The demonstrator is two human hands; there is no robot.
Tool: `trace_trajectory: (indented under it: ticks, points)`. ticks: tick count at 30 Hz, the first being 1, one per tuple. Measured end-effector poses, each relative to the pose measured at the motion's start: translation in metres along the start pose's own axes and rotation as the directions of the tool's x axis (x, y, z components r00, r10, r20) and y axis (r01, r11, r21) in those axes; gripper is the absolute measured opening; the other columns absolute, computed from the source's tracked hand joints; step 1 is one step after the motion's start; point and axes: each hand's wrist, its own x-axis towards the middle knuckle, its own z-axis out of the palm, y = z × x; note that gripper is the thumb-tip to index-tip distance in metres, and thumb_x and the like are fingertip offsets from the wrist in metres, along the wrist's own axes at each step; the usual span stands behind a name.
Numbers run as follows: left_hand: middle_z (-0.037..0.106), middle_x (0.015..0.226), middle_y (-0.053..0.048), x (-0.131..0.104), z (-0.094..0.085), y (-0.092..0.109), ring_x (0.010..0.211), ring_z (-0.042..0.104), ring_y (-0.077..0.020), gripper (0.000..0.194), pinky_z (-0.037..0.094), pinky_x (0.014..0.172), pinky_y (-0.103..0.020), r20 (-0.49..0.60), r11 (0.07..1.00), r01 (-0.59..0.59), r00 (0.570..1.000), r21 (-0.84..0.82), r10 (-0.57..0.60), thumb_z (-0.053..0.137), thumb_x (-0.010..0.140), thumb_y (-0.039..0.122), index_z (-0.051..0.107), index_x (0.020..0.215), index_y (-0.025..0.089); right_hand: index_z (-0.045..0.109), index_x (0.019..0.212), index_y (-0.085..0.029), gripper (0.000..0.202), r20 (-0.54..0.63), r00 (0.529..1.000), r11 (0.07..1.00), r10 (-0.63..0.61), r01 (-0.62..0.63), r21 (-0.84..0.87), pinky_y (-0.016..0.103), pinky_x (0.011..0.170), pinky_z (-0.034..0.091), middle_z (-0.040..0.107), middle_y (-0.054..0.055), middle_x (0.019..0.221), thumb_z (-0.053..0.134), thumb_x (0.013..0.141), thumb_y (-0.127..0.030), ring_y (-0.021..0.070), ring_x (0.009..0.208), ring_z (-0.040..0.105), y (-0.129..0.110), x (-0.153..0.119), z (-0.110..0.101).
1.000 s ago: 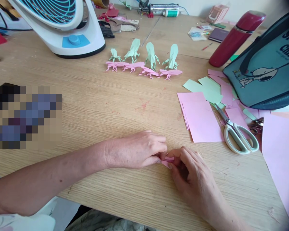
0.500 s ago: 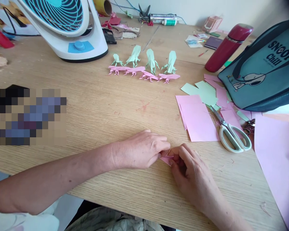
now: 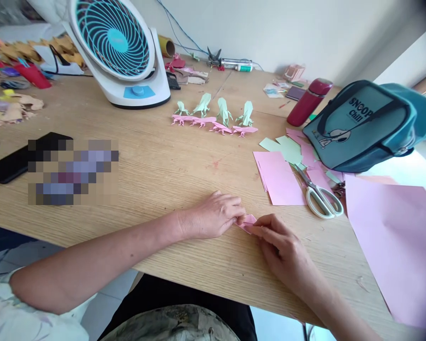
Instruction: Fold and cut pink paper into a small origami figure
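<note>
A small folded piece of pink paper lies on the wooden table between my hands. My left hand grips its left end, with fingers curled and pressed together. At its right edge my right hand pinches the paper, index finger lying along the fold. Part of the paper is hidden under the fingers. Beyond them, several pink folded paper figures stand in a row, with several green folded paper figures just behind.
Pink paper sheets and white-handled scissors lie right of my hands. Farther right are a large pink sheet, a teal bag and a red flask. A fan stands at back left, a black phone-like object nearer.
The view has tilted up and shifted right. My right index finger has straightened along the paper, and more of the pink paper shows between my hands.
</note>
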Motion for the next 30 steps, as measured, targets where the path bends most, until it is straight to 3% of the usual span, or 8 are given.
trace_trajectory:
  ticks: [4,8,12,17,23,26,30]
  points:
    - [0.061,0.095,-0.004,-0.005,0.005,-0.002,0.091,0.057,-0.0169,0.017,0.038,0.084,-0.03,-0.056,0.996,-0.048,0.997,0.078,0.052,0.048,0.098,0.021,0.065,0.094,0.019,0.054,0.136,-0.024,0.05,0.086,0.992,0.983,-0.097,0.109,-0.148,0.044,0.094,0.052,0.058,0.012,0.123,0.043,0.092,-0.003,0.0253,0.108,0.058,-0.004,-0.012,-0.004]
    - [0.066,0.107,-0.006,-0.018,-0.001,0.003,0.097,0.057,-0.0179,0.032,0.037,0.088,-0.032,-0.088,0.968,-0.132,0.984,0.213,0.153,0.043,0.101,0.022,0.057,0.129,0.027,0.051,0.139,-0.021,0.055,0.142,0.984,0.97,-0.106,0.134,-0.204,0.046,0.092,0.051,0.057,0.013,0.122,0.041,0.089,0.001,0.0272,0.107,0.055,-0.007,-0.013,-0.005]
    - [0.055,0.142,-0.012,-0.034,-0.005,0.01,0.123,0.052,-0.0203,0.046,0.034,0.104,-0.037,-0.033,0.93,-0.246,0.964,0.272,0.265,0.036,0.101,0.014,0.041,0.146,0.02,0.046,0.142,-0.022,0.058,0.179,0.979,0.97,-0.102,0.138,-0.2,0.047,0.091,0.049,0.057,0.013,0.12,0.041,0.088,-0.001,0.0271,0.104,0.054,-0.009,-0.012,-0.007]
    - [0.04,0.154,-0.012,-0.041,-0.002,0.013,0.14,0.04,-0.0159,0.052,0.027,0.117,-0.036,0.013,0.946,-0.244,0.969,0.212,0.247,0.033,0.101,0.013,0.026,0.153,0.016,0.047,0.142,-0.02,0.057,0.206,0.973,0.958,-0.102,0.152,-0.245,0.048,0.089,0.05,0.057,0.015,0.12,0.042,0.088,-0.002,0.0288,0.104,0.053,-0.011,-0.013,-0.01]
    - [0.044,0.151,-0.013,-0.041,0.005,0.015,0.138,0.045,-0.0179,0.054,0.034,0.114,-0.038,-0.019,0.947,-0.208,0.976,0.244,0.219,0.039,0.099,0.011,0.029,0.152,0.019,0.038,0.148,-0.018,0.059,0.247,0.961,0.947,-0.122,0.187,-0.261,0.048,0.096,0.049,0.053,0.015,0.133,0.041,0.091,-0.003,0.0282,0.107,0.052,-0.008,-0.017,-0.012]
    - [0.048,0.148,-0.012,-0.041,0.01,0.018,0.135,0.048,-0.0213,0.053,0.035,0.113,-0.041,-0.045,0.944,-0.161,0.982,0.288,0.182,0.046,0.098,0.017,0.033,0.15,0.018,0.037,0.149,-0.015,0.06,0.235,0.962,0.943,-0.139,0.2,-0.264,0.048,0.095,0.052,0.054,0.016,0.132,0.039,0.091,-0.001,0.0284,0.106,0.053,-0.007,-0.019,-0.01]
    - [0.043,0.152,-0.01,-0.04,0.016,0.026,0.136,0.045,-0.0241,0.059,0.032,0.115,-0.041,-0.043,0.942,-0.09,0.993,0.323,0.109,0.055,0.096,0.025,0.033,0.15,0.016,0.04,0.146,-0.012,0.06,0.202,0.966,0.939,-0.164,0.215,-0.269,0.048,0.09,0.055,0.055,0.018,0.128,0.037,0.088,0.0,0.0296,0.104,0.054,-0.006,-0.02,-0.004]
